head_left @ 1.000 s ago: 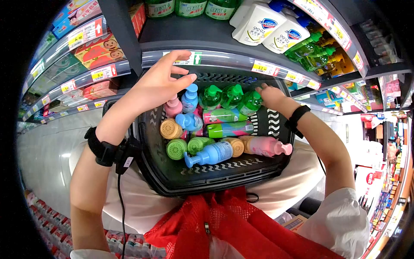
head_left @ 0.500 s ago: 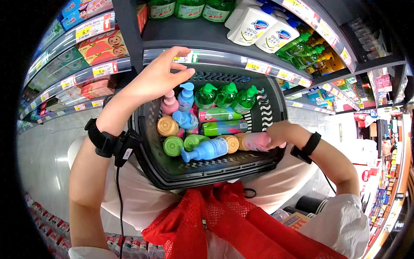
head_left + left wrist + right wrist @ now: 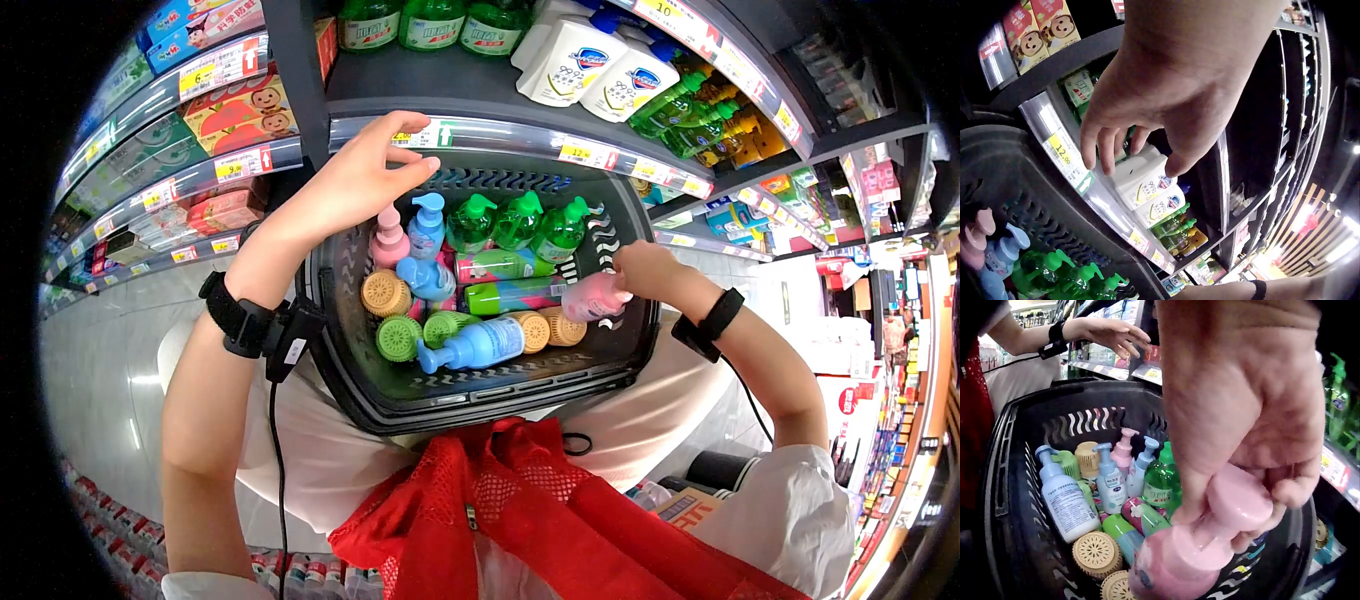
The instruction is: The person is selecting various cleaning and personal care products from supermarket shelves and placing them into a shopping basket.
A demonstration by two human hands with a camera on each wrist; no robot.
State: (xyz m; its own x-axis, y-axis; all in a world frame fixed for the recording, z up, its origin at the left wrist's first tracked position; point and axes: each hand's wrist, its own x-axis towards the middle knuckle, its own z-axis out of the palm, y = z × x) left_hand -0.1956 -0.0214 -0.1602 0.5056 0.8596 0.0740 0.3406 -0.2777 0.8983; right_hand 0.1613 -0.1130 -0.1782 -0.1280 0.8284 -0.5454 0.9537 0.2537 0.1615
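My right hand (image 3: 645,272) grips a pink pump bottle (image 3: 1175,565) by its pump head, fingers curled round it, over the right side of the black basket (image 3: 330,375). Spread and holding nothing, my left hand (image 3: 365,180) is raised over the basket's far left corner, by the shelf edge. Inside the basket, three green pump bottles (image 3: 518,222) stand along the far side. Left of them are a blue pump bottle (image 3: 427,230) and another pink one (image 3: 389,240). Nearer lie a blue pump bottle (image 3: 475,346), tan round-capped containers (image 3: 567,327) and two green-and-pink cans (image 3: 512,296).
A shelf with price tags (image 3: 590,152) runs behind the basket, with white bottles (image 3: 570,72) and green bottles (image 3: 432,22) on it. Small boxes (image 3: 240,112) fill the left shelves. A red mesh vest (image 3: 500,480) hangs in front of the basket.
My right hand moved from the far right of the basket to the lying pink pump bottle, took hold of it and lifted it off the tan-capped containers. My left hand stayed raised.
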